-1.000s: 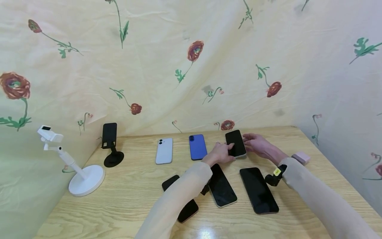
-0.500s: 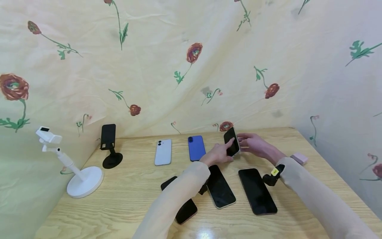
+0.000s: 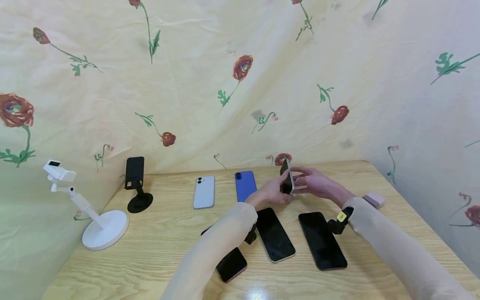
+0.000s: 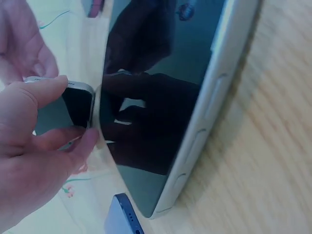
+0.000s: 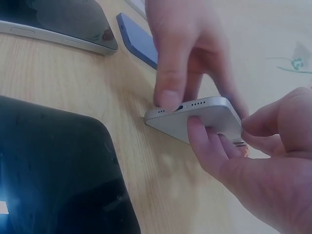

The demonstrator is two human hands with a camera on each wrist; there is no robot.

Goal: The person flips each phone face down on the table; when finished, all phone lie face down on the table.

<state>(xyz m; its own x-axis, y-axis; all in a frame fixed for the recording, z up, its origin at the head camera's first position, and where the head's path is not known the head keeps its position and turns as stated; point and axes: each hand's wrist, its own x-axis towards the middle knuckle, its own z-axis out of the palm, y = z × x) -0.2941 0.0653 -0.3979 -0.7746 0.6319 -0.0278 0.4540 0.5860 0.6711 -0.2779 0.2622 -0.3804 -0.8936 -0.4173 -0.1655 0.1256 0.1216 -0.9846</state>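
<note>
A silver-edged smartphone (image 3: pixel 289 184) stands tilted on one long edge at the back right of the table in the head view. My left hand (image 3: pixel 267 193) grips it from the screen side; in the right wrist view the left thumb (image 5: pixel 169 99) lies on its bottom edge. On the other side, my right hand (image 3: pixel 316 183) holds its pale back and far edge with bent fingers (image 5: pixel 209 144). In the left wrist view the phone's dark screen (image 4: pixel 78 106) shows beyond the left thumb. Some fingertips are hidden behind the phone.
Black-screened phones lie nearer: one in the middle (image 3: pixel 275 235), one right (image 3: pixel 323 241), one partly under the left sleeve (image 3: pixel 231 264). A blue phone (image 3: pixel 245 186) and a white phone (image 3: pixel 204 192) lie at back. Left are a black stand (image 3: pixel 139 202) and white stand (image 3: pixel 105 230).
The smartphone has gone from lying nearly flat, screen up, to standing on its long edge, its screen turned leftward. The right fingers have moved left with its back.
</note>
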